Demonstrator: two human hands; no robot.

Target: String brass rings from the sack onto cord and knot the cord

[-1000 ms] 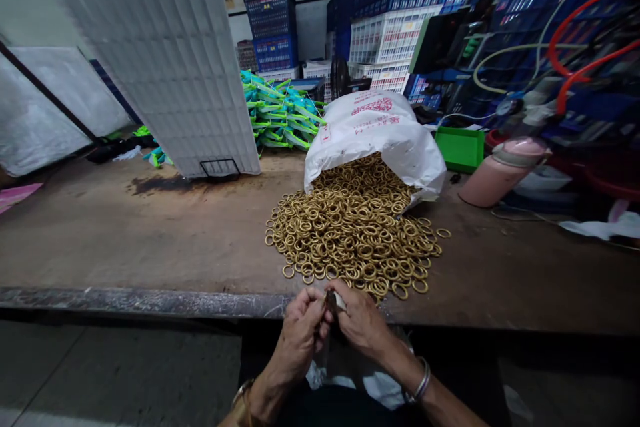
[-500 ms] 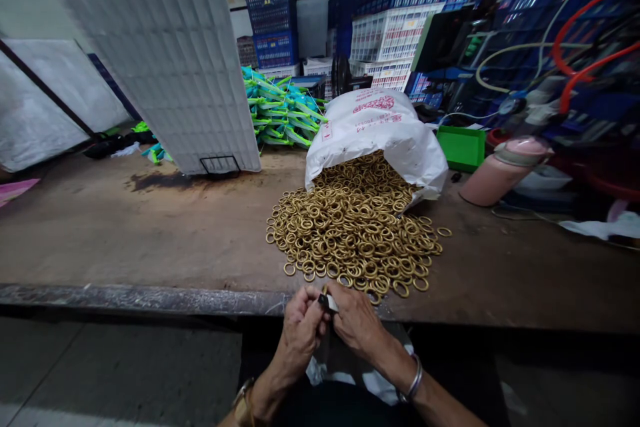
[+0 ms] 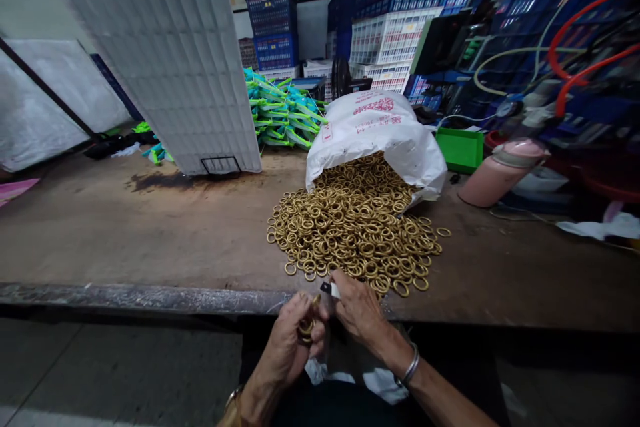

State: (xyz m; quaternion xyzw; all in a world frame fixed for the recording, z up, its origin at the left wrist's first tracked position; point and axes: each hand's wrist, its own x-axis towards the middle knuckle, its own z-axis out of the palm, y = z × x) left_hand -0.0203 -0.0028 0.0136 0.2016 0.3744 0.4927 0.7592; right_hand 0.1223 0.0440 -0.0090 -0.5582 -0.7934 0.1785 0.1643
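Observation:
My left hand is closed around a few gold-coloured rings, just off the near edge of the table. One of them sticks up at the thumb tip. In my right hand is a small white tool with a black end, pointing left; its exact kind does not show. The right fingertips are at the front of a heap of gold-coloured rings; whether they also touch a ring I cannot tell. The heap spills from a white sack with red print, lying on its side.
A tall white ribbed panel stands on the table to the left. Green and blue strips are piled behind. To the right are a green tray and a pink bottle. Stacked crates fill the back.
My hands have moved apart. The left has drawn down and left, now showing rings in its fingers. The right has shifted slightly up toward the heap with the white tool.

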